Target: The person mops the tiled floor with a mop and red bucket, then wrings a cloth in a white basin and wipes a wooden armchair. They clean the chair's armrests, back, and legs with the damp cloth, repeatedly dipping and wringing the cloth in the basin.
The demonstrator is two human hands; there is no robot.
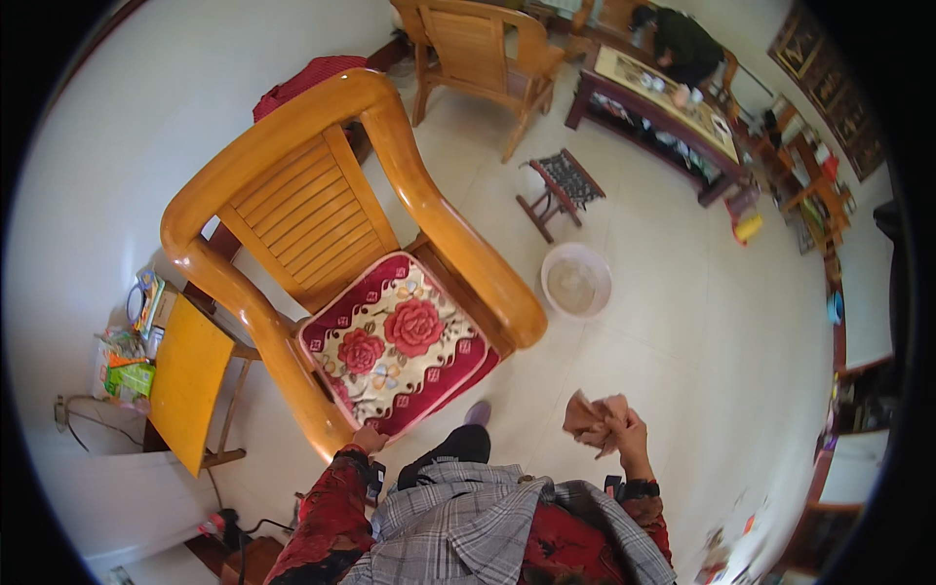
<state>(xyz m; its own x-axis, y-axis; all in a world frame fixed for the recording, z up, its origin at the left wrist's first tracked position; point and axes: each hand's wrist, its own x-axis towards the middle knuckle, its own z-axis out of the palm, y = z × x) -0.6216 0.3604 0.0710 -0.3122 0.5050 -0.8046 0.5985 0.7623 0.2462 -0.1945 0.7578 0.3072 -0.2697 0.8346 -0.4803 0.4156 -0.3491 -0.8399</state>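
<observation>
A wooden armchair [468, 248] with a slatted back stands before me. On its seat lies a floral seat cushion [413, 329] with red roses and a dark red border. My left hand [371, 439] has its fingers closed on the cushion's near corner, beside the front end of the chair's left armrest. Out to the right, above the floor, my right hand [632, 439] grips a crumpled brown cloth [594, 423]. The cloth touches neither the chair nor the floor.
A basin [578, 281] holding cloudy water stands right of the chair, near a folding stool [563, 183]. At left is a yellow-topped table [186, 380] beside packages. Farther back are another wooden chair [468, 51], a low table [658, 110] and a bending person [687, 47].
</observation>
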